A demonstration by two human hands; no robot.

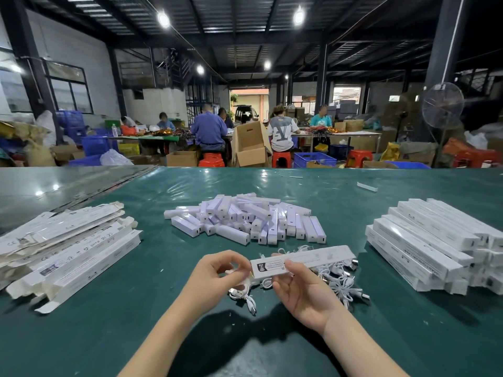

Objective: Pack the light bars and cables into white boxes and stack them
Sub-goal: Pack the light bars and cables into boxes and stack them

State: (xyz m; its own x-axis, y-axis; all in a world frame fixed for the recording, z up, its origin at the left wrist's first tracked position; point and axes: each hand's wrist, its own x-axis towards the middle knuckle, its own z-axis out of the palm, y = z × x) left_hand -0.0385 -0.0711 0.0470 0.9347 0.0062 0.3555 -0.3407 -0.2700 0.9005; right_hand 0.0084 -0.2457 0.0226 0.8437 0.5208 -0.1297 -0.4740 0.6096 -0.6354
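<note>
My right hand [302,289] holds a long white box [313,259] level above the table, gripping it near its left end. My left hand [217,273] pinches at that end of the box, and a white cable [243,293] hangs just below it. A pile of white light bars [245,220] lies in the table's middle. Loose white cables [340,278] are heaped under and right of the held box. Several flat, unfilled white boxes [68,248] lie at the left. A stack of closed white boxes [441,240] stands at the right.
The green table [109,336] stretches across the view, with a small white scrap [367,186] near its far edge. Beyond it, several people sit at other tables among cardboard cartons, blue crates, red stools and a standing fan [442,104].
</note>
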